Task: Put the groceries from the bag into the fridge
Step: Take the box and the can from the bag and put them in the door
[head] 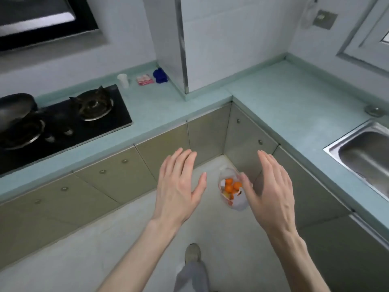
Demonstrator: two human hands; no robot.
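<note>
A thin white plastic bag [237, 202] stands open on the floor in the corner where the two cabinet runs meet. Inside it I see several orange fruits [229, 187] and something pale yellow. My left hand [179, 186] hovers to the left of the bag, palm down, fingers spread, holding nothing. My right hand [271, 190] hovers to the right of the bag, fingers extended, its thumb overlapping the bag's edge in the image; it holds nothing. No fridge is in view.
A pale green L-shaped counter [168, 114] wraps the corner. A black gas hob [69, 121] with a dark pan [16, 108] is on the left, a steel sink [366, 152] on the right. A white cup [123, 80], pink cloth and blue cloth lie at the back. My foot [192, 252] is on the floor.
</note>
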